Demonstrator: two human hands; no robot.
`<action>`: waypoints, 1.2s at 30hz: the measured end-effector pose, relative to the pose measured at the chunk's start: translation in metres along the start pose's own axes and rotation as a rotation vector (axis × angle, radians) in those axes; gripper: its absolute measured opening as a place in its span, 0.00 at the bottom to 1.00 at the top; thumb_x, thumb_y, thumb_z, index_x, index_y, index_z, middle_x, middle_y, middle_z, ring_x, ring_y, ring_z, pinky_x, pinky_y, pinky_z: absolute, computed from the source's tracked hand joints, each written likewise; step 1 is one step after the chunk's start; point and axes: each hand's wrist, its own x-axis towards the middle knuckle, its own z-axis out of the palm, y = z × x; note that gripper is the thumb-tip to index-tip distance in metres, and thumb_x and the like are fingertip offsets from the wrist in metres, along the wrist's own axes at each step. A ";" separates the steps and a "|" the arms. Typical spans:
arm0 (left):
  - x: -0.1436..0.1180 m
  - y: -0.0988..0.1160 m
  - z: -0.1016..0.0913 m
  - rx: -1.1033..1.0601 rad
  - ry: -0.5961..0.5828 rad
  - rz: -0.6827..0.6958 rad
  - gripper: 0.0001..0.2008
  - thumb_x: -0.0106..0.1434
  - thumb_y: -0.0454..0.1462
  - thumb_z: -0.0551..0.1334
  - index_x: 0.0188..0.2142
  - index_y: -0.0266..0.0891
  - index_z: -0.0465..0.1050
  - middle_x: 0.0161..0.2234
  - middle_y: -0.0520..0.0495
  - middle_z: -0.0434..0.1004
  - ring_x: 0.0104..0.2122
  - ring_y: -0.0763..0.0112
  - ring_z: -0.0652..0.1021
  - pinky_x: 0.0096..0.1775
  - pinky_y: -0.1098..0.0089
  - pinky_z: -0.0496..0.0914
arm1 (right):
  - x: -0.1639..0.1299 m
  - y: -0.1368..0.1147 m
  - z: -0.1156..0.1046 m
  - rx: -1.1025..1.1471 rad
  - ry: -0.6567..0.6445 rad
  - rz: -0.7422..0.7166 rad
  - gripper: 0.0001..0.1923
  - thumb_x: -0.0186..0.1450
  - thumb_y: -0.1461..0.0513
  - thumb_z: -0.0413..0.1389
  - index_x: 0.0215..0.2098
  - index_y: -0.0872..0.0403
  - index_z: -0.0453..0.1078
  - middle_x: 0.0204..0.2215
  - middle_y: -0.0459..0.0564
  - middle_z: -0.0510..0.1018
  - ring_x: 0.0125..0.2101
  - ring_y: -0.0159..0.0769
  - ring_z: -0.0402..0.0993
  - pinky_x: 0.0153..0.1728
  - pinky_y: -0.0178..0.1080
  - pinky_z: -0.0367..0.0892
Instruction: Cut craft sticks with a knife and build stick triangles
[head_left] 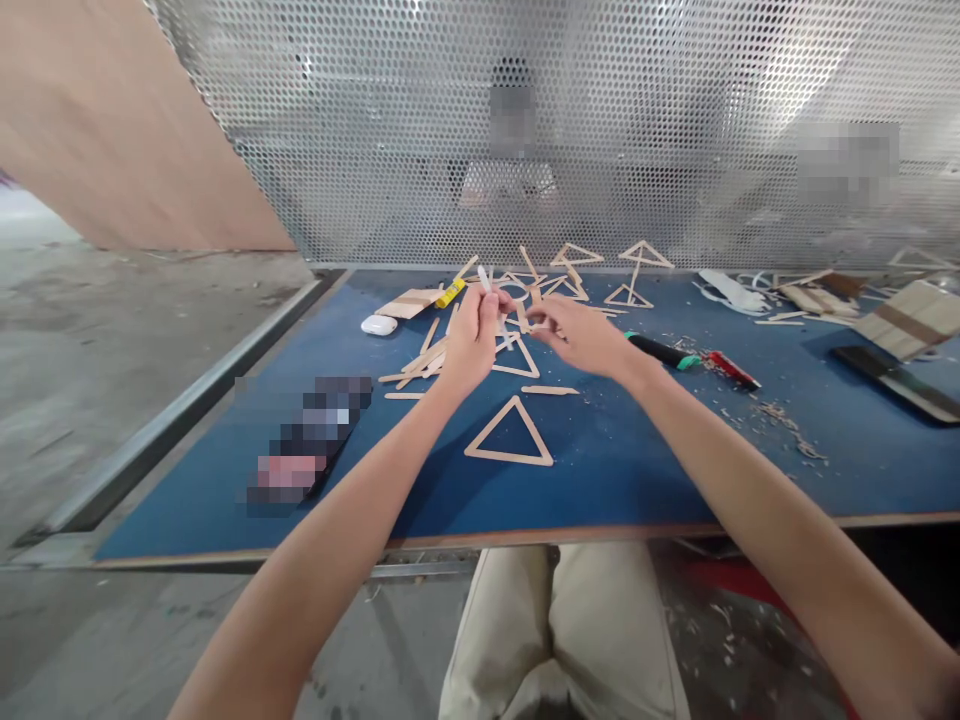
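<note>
My left hand (474,330) is closed around a slim white, tube-like item (485,280), its upper end sticking out above the thumb. My right hand (581,332) is bent in a pinch at a wooden craft stick (535,297); the fingertips are partly hidden. Under and between the hands lies a stick triangle (521,362). Nearer to me, flat on the blue table (600,480), is another stick triangle (513,459). A short craft stick piece (550,390) rests between these two triangles. Loose craft sticks (424,362) are heaped beside my left hand.
Several stick triangles (646,255) lie toward the perforated metal screen (390,130). On the left are a phone (319,435), a white case (379,325) and a yellow item (451,292). A green-black tool (661,350), a red cutter (731,370) and shavings are right.
</note>
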 end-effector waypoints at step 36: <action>-0.011 -0.015 0.013 0.487 -0.922 -0.111 0.22 0.66 0.55 0.59 0.45 0.43 0.81 0.26 0.50 0.74 0.28 0.70 0.75 0.31 0.71 0.58 | -0.082 0.127 -0.046 -0.454 0.040 1.041 0.24 0.69 0.51 0.50 0.60 0.50 0.68 0.60 0.62 0.69 0.59 0.60 0.66 0.55 0.63 0.63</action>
